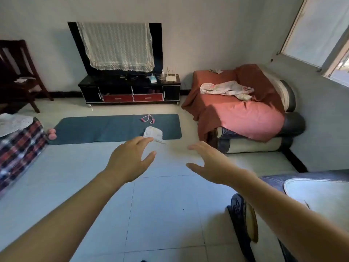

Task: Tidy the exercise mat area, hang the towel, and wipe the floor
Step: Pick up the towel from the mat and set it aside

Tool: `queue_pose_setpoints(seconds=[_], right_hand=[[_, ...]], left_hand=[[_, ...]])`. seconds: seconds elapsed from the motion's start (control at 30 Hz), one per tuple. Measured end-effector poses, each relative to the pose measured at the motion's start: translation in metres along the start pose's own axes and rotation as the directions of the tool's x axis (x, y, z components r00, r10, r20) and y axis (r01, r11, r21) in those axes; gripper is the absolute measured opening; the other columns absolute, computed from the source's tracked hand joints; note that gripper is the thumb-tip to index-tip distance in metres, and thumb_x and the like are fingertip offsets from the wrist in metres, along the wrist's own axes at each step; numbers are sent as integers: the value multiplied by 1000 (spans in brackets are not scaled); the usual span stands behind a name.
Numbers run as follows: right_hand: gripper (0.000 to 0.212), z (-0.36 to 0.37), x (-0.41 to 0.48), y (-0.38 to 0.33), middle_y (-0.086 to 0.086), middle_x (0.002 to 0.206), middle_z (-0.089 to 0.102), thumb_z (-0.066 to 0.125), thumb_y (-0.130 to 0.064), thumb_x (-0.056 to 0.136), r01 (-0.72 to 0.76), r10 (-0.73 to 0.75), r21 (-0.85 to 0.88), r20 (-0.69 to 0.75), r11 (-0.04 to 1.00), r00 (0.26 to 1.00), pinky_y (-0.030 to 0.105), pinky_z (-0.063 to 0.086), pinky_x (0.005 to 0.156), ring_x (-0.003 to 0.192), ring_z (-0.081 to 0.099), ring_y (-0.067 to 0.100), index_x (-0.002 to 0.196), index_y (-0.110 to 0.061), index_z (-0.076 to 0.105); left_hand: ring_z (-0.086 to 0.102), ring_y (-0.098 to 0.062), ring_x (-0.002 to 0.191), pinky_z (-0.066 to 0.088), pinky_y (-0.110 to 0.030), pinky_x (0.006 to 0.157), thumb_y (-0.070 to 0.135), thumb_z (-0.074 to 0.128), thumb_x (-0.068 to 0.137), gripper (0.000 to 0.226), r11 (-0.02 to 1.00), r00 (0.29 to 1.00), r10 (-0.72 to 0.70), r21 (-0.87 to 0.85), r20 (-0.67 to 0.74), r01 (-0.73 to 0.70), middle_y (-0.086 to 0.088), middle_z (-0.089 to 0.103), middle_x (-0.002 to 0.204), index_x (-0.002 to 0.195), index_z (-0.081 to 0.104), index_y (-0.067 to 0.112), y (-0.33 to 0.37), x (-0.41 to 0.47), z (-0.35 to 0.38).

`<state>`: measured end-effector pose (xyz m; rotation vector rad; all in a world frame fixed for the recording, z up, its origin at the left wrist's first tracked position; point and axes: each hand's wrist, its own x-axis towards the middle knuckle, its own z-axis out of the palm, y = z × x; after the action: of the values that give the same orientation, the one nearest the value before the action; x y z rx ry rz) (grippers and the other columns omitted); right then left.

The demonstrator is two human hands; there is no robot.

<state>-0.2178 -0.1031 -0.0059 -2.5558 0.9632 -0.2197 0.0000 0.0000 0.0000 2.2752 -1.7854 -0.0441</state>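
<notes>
Pale tiled floor (160,205). Blue mat (105,129) lay flat on it. Left hand (128,161) and right hand (211,165) hovered apart, fingers spread, holding nothing. White towel (153,132) sat crumpled at the mat's near edge; pink skipping rope (148,119) lay just beyond it.

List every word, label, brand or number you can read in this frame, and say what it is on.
No readable text anywhere in this frame.
White router on the TV stand: any marking is too small and blurred to read.
Blue packet beside it: any print is too blurred to read.
</notes>
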Motion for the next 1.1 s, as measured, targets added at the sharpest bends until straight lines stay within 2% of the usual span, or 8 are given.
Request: queue_pose_setpoints(seconds=[0.2,0.4,0.57,0.77,0.93,1.1], right_hand=[[52,55,98,-34,-4,141,43,55,-42,90,27,-24,-15,172,1000,985,31,40,102,123,47,17,135,-22,41],[52,98,184,-70,-6,144,38,54,-42,91,106,-94,-18,329,994,940,26,36,101,126,43,16,137,-25,38],[51,104,246,-82,-6,142,42,55,-42,90,120,-122,27,288,992,950,25,36,102,125,44,15,136,-24,40],[46,108,310,-63,-9,131,52,58,-41,88,51,-74,115,209,992,975,16,35,86,115,51,9,131,-26,47],[40,117,391,-31,-10,124,56,61,-38,87,-16,-24,212,183,977,983,19,39,81,107,54,8,124,-26,53],[38,116,503,6,-8,126,56,61,-36,88,-25,-22,217,213,976,977,18,37,80,108,54,10,124,-25,54]], left_hand=[[38,-13,131,37,-30,101,46,35,95,49,988,986,-133,-63,105,140,8,36,147,140,33,29,-91,20,29],[39,-13,130,38,-31,101,45,36,95,49,968,970,-221,-95,102,230,8,37,146,140,35,26,-181,38,29],[38,-14,131,37,-32,102,44,37,95,49,952,955,-278,-102,105,288,7,38,146,140,35,25,-231,64,28],[38,-13,131,36,-30,102,43,38,95,47,942,953,-271,-166,132,291,9,39,145,138,36,27,-264,129,40],[41,-10,127,39,-29,98,43,40,94,43,915,948,-284,-253,144,313,13,41,141,135,40,29,-293,219,61],[45,-10,122,39,-27,92,42,40,95,41,871,925,-324,-319,197,373,13,44,138,134,40,31,-317,334,77]])
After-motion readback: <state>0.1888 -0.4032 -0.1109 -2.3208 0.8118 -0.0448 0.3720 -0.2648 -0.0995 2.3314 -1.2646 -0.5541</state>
